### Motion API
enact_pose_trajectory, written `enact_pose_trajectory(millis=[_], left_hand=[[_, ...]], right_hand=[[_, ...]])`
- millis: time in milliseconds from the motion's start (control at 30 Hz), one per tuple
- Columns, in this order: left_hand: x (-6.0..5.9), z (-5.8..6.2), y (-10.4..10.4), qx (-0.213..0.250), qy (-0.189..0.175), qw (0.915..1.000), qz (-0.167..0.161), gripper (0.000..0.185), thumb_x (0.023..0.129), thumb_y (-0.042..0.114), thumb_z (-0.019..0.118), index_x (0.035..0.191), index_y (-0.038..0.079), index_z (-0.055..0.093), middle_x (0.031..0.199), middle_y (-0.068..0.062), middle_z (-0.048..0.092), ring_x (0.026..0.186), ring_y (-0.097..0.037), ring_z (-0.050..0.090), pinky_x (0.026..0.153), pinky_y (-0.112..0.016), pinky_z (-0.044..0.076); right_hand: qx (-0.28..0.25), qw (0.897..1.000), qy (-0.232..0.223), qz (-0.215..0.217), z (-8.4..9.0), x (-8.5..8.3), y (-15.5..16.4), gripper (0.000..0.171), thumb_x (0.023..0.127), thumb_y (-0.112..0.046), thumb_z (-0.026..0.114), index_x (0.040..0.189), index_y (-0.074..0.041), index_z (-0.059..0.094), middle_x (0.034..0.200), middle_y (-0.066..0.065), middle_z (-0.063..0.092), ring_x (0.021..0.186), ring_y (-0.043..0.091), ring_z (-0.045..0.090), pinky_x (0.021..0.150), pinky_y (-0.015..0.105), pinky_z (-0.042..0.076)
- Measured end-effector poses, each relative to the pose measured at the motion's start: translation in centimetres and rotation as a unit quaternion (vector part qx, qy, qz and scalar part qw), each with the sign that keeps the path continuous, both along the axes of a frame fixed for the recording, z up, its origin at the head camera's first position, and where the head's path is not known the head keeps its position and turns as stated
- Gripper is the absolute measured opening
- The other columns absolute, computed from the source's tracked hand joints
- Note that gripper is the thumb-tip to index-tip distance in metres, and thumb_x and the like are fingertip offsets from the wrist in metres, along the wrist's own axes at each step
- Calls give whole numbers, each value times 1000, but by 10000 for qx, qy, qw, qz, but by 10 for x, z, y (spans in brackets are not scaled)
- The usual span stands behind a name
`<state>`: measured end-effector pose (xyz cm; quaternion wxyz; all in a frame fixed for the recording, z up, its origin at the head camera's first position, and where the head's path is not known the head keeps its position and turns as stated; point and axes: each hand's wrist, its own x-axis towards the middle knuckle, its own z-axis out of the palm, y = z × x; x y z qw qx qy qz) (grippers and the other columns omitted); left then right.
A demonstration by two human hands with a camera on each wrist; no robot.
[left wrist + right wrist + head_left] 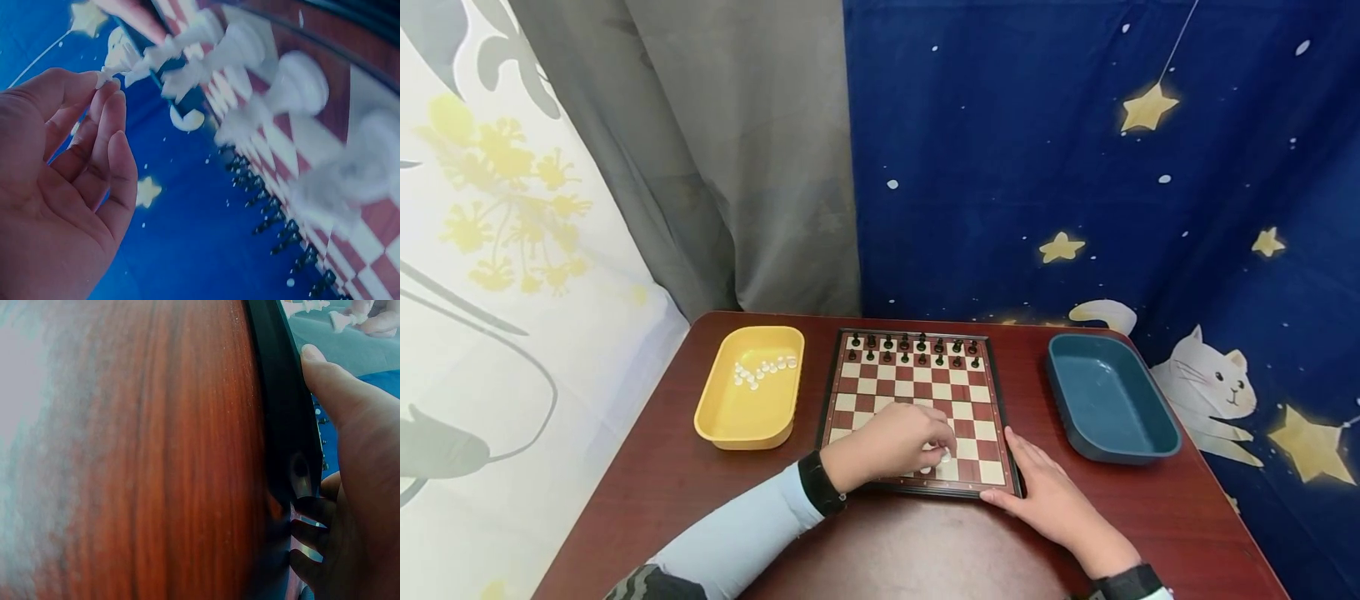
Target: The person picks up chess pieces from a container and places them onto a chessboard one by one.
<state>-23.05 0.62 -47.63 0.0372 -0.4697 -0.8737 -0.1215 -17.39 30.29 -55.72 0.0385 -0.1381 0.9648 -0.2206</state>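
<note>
Pale blue sleeves [752,533] end in black wristbands [820,483]; camouflage cloth higher up.

A chessboard [917,400] lies between two trays [751,385] on the table [685,467].

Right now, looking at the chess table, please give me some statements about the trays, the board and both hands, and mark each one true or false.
1. The yellow tray holds white pieces. True.
2. The blue tray holds black pieces. False: nothing shows inside it.
3. The left hand pinches a white piece over the chessboard. True.
4. The right hand lies in the yellow tray. False: it rests at the chessboard's near right corner.
5. The black pieces stand on the far rows. True.
</note>
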Motion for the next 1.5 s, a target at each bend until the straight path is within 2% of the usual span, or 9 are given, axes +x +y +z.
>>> enact_pose_trajectory(millis=[233,433,733,900,1067,1233,1333,1500], left_hand=[[2,-13,13,-402,114,9991,-3,10,104,24,77,109,29,85,103,19,76,92,4,68,76,-23,55],[0,-22,16,-479,244,9986,-5,9,102,23,79,106,29,84,99,20,75,89,5,67,76,-23,55],[0,-29,16,-488,213,9986,5,10,103,23,77,105,30,84,98,20,74,90,6,66,77,-22,55],[-1,-29,16,-463,159,9988,13,10,103,23,77,106,30,84,100,20,75,92,6,66,78,-21,55],[-1,-29,16,-423,181,9989,7,9,103,23,78,105,29,84,97,20,72,85,7,61,75,-21,53],[-1,-28,14,-397,198,9990,23,9,103,27,78,110,29,84,103,19,75,93,6,67,79,-23,55],[-2,-26,10,-307,142,9994,54,11,103,29,78,112,29,85,107,18,77,96,5,69,80,-23,56],[-6,-18,-5,-93,-99,9996,248,11,104,31,78,112,28,85,106,17,77,91,4,67,75,-20,54]], right_hand=[[-18,10000,53,13,-3,-1,1,120,92,-78,74,172,1,31,167,29,45,154,50,43,117,70,39],[-50,9999,105,25,-5,-1,2,120,92,-77,74,172,1,31,167,29,45,154,50,43,118,70,39],[-52,9999,92,6,-5,0,1,120,92,-77,74,172,1,31,167,29,45,154,49,43,117,71,39],[-45,10000,84,7,-4,0,1,120,92,-77,74,172,1,31,167,29,45,154,50,43,117,71,39],[-60,10000,69,6,-3,0,1,119,92,-76,75,172,1,31,167,29,45,154,50,42,118,71,38],[-53,10000,51,0,-3,-1,1,120,92,-76,74,172,1,30,167,30,45,154,51,42,118,71,38],[-32,10000,47,-3,-3,-1,1,120,92,-76,74,172,1,30,167,30,45,154,51,42,118,72,38],[-17,10000,-18,-21,-2,-1,0,121,92,-78,74,172,1,30,167,30,45,154,51,42,118,72,38]])
